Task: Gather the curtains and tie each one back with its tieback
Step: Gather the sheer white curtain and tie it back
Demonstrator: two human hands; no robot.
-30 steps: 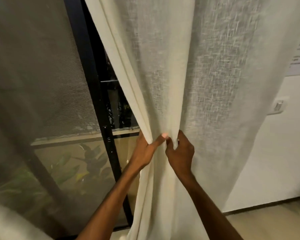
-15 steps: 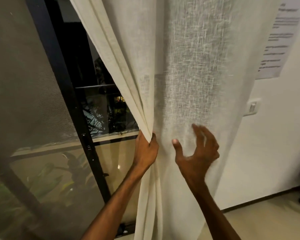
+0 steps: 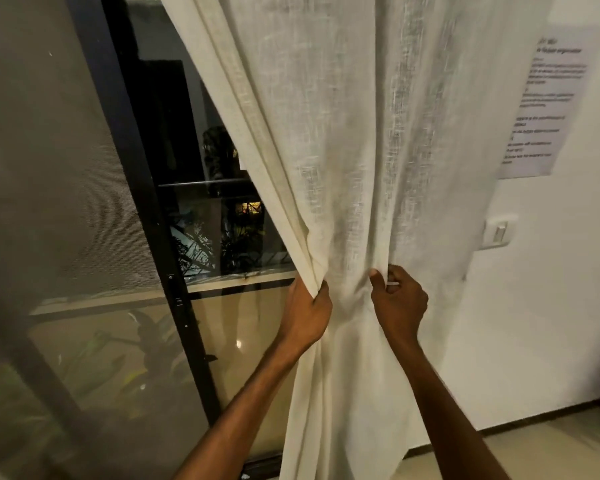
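A cream, loosely woven curtain [image 3: 354,140] hangs in front of me and falls to the floor. My left hand [image 3: 307,315] is closed around its bunched left edge at about waist height. A short way to the right, my right hand [image 3: 399,306] pinches a fold of the same curtain. Fabric stretches flat between the two hands. No tieback is visible.
A black-framed sliding glass door [image 3: 146,209] stands left of the curtain, with a grey mesh screen [image 3: 49,168] further left. On the white wall to the right are a printed notice [image 3: 544,109] and a light switch [image 3: 498,233]. Pale floor [image 3: 499,455] shows below.
My right hand let go of the fabric beside the left hand, opened, moved right and has closed on a fold further along. My left hand kept its grip.
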